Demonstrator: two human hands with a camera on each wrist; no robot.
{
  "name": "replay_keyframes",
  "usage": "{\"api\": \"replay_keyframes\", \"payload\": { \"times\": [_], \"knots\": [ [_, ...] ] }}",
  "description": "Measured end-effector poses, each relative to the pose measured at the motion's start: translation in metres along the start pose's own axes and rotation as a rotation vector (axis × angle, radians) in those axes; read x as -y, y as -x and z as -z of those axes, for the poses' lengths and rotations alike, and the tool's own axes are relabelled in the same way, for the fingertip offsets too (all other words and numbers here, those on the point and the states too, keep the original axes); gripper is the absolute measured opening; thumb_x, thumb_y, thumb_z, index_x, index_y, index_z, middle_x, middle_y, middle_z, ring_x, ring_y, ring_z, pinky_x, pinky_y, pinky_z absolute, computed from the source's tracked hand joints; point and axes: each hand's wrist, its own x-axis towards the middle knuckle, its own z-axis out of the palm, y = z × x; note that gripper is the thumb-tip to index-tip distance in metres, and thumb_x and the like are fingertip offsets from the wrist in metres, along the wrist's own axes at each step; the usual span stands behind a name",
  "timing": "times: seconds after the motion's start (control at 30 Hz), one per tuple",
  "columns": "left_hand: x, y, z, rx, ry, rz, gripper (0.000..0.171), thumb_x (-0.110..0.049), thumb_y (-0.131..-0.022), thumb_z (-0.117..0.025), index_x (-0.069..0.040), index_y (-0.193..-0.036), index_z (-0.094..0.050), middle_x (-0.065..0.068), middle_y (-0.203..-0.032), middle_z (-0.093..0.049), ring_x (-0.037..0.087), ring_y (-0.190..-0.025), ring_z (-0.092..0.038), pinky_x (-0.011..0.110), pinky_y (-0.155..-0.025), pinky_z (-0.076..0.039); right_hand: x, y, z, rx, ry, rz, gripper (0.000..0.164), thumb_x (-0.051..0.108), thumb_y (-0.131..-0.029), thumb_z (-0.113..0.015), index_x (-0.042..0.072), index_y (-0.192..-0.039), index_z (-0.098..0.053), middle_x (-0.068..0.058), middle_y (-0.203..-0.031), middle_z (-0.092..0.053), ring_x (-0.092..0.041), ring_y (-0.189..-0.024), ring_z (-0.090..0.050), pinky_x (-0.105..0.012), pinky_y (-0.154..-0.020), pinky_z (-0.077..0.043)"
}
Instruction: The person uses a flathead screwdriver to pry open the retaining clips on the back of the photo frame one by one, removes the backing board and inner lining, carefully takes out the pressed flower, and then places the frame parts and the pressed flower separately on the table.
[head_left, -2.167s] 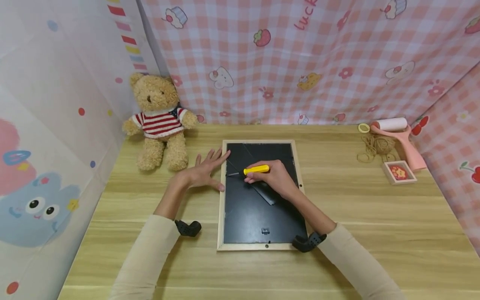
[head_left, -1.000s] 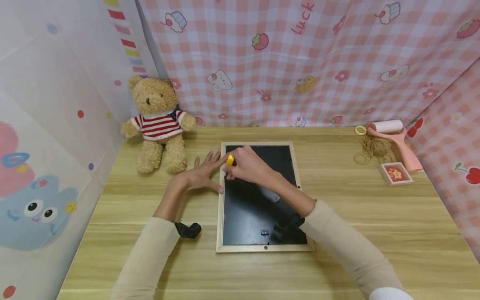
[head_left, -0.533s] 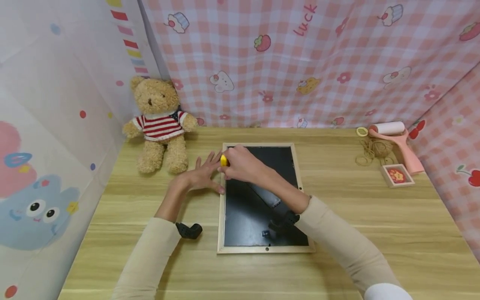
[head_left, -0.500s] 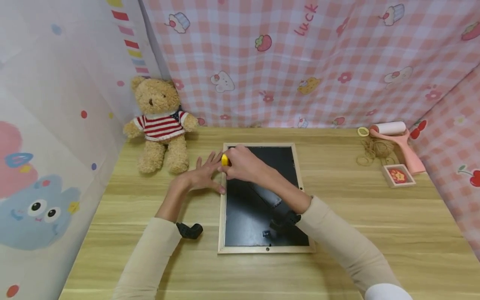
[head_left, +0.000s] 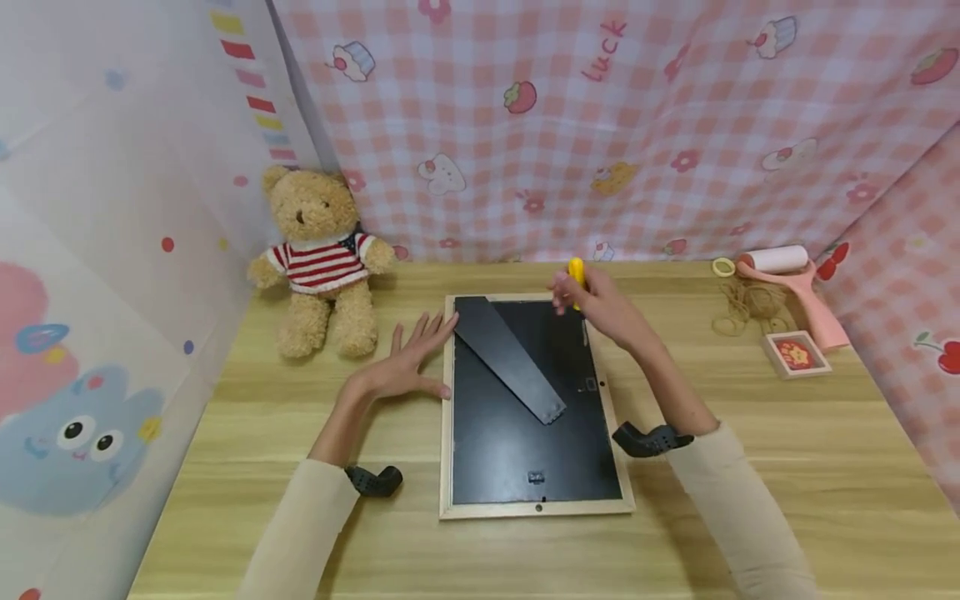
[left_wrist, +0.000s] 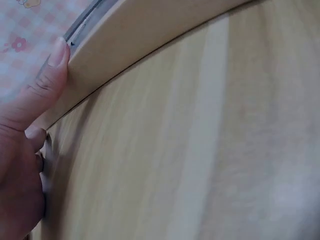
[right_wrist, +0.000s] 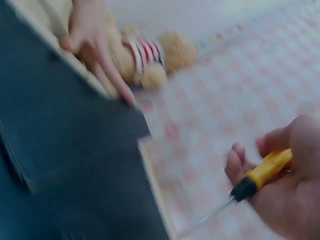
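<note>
A picture frame [head_left: 446,450] with a pale wooden border lies face down on the table, its black backing board [head_left: 495,462] upward. A black stand leg [head_left: 513,358] slants across the backing from the upper left. My left hand [head_left: 401,367] lies at the frame's left side with fingers spread, index fingertip and thumb at the border. In the left wrist view the thumb [left_wrist: 47,80] rests against the wooden side. Over the frame's upper right corner, my right hand [head_left: 611,312] holds a screwdriver [right_wrist: 267,170] by its yellow handle; its metal shaft points down toward the border.
A teddy bear [head_left: 322,242] in a striped shirt sits behind my left hand. At the far right lie a pink lint roller [head_left: 813,308], a bundle of twine [head_left: 761,300], a yellow ring [head_left: 723,267] and a small framed box [head_left: 797,354]. A checked curtain [head_left: 562,150] hangs behind the table.
My right hand has moved with the screwdriver from the frame's left border to its upper right corner, uncovering the stand leg. The left hand has stayed at the left border.
</note>
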Motion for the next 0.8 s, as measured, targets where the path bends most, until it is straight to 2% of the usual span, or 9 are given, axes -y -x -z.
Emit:
{"api": "replay_keyframes", "payload": {
  "times": [0.07, 0.13, 0.2, 0.33, 0.4, 0.47, 0.63, 0.73, 0.8],
  "knots": [
    [-0.001, 0.004, -0.003, -0.020, 0.022, -0.024, 0.124, -0.068, -0.087, -0.083, -0.049, -0.174, 0.003, 0.002, -0.184, 0.013, 0.019, -0.167, 0.028, 0.053, -0.123, 0.038, -0.009, 0.003, 0.020, 0.040, 0.064, -0.061, 0.030, 0.019, -0.119, -0.048, -0.009, -0.115, -0.061, -0.014, -0.088, -0.059, -0.024, -0.074, -0.057, -0.027, -0.068, -0.050],
    [-0.002, 0.007, -0.007, -0.036, 0.039, -0.036, 0.120, -0.063, -0.091, -0.082, -0.049, -0.174, 0.003, -0.003, -0.185, 0.010, 0.018, -0.168, 0.026, 0.052, -0.123, 0.038, -0.019, 0.003, 0.034, 0.087, 0.170, -0.107, 0.028, 0.017, -0.117, -0.053, -0.009, -0.114, -0.062, -0.010, -0.083, -0.053, -0.020, -0.070, -0.048, -0.028, -0.063, -0.041],
    [-0.009, 0.011, -0.011, -0.055, 0.052, -0.035, 0.118, -0.056, -0.095, -0.082, -0.045, -0.176, 0.004, -0.005, -0.185, 0.007, 0.021, -0.169, 0.021, 0.052, -0.124, 0.037, -0.030, -0.001, 0.043, 0.127, 0.284, -0.147, 0.030, 0.017, -0.114, -0.059, -0.011, -0.122, -0.063, -0.011, -0.085, -0.055, -0.020, -0.072, -0.050, -0.028, -0.065, -0.043],
    [-0.021, 0.024, -0.029, -0.096, 0.058, -0.038, 0.117, -0.055, -0.099, -0.078, -0.036, -0.177, 0.007, -0.003, -0.186, 0.007, 0.029, -0.171, 0.013, 0.052, -0.126, 0.034, -0.058, -0.013, 0.045, 0.145, 0.403, -0.199, 0.052, 0.022, -0.111, -0.067, -0.010, -0.149, -0.056, -0.028, -0.116, -0.067, -0.033, -0.089, -0.068, -0.037, -0.075, -0.059],
    [-0.033, 0.036, -0.042, -0.112, 0.059, -0.046, 0.119, -0.054, -0.101, -0.077, -0.025, -0.178, 0.009, 0.007, -0.186, 0.011, 0.036, -0.171, 0.012, 0.053, -0.127, 0.033, -0.072, -0.019, 0.042, 0.144, 0.425, -0.202, 0.056, 0.025, -0.111, -0.067, -0.009, -0.154, -0.054, -0.032, -0.127, -0.066, -0.036, -0.095, -0.070, -0.041, -0.081, -0.061],
    [-0.042, 0.050, -0.060, -0.131, 0.055, -0.059, 0.124, -0.062, -0.099, -0.074, -0.018, -0.177, 0.011, 0.012, -0.185, 0.014, 0.036, -0.170, 0.015, 0.046, -0.128, 0.032, -0.082, -0.024, 0.037, 0.126, 0.442, -0.166, 0.051, 0.024, -0.111, -0.067, -0.009, -0.149, -0.058, -0.032, -0.125, -0.066, -0.036, -0.095, -0.068, -0.042, -0.084, -0.058],
    [-0.069, 0.088, -0.104, -0.212, -0.028, -0.151, 0.140, -0.081, -0.091, -0.069, 0.003, -0.173, 0.006, 0.031, -0.180, 0.011, 0.035, -0.170, 0.016, 0.029, -0.128, 0.029, -0.096, -0.034, 0.031, 0.052, 0.481, -0.104, 0.027, 0.019, -0.113, -0.063, -0.008, -0.117, -0.064, -0.016, -0.089, -0.058, -0.027, -0.079, -0.053, -0.034, -0.071, -0.042],
    [-0.079, 0.105, -0.127, -0.256, -0.145, -0.183, 0.146, -0.087, -0.086, -0.066, 0.008, -0.172, 0.004, 0.037, -0.178, 0.007, 0.028, -0.170, 0.019, 0.027, -0.129, 0.028, -0.096, -0.037, 0.031, 0.054, 0.489, -0.108, 0.022, 0.017, -0.113, -0.061, -0.004, -0.109, -0.061, -0.014, -0.088, -0.056, -0.027, -0.080, -0.053, -0.034, -0.072, -0.041],
    [-0.083, 0.110, -0.136, -0.281, -0.224, -0.191, 0.148, -0.084, -0.085, -0.072, 0.010, -0.171, 0.003, 0.039, -0.177, 0.005, 0.025, -0.170, 0.020, 0.028, -0.130, 0.027, -0.094, -0.036, 0.033, 0.071, 0.491, -0.110, 0.021, 0.016, -0.113, -0.061, -0.005, -0.110, -0.061, -0.017, -0.091, -0.058, -0.030, -0.082, -0.054, -0.036, -0.074, -0.043]
  ]
}}
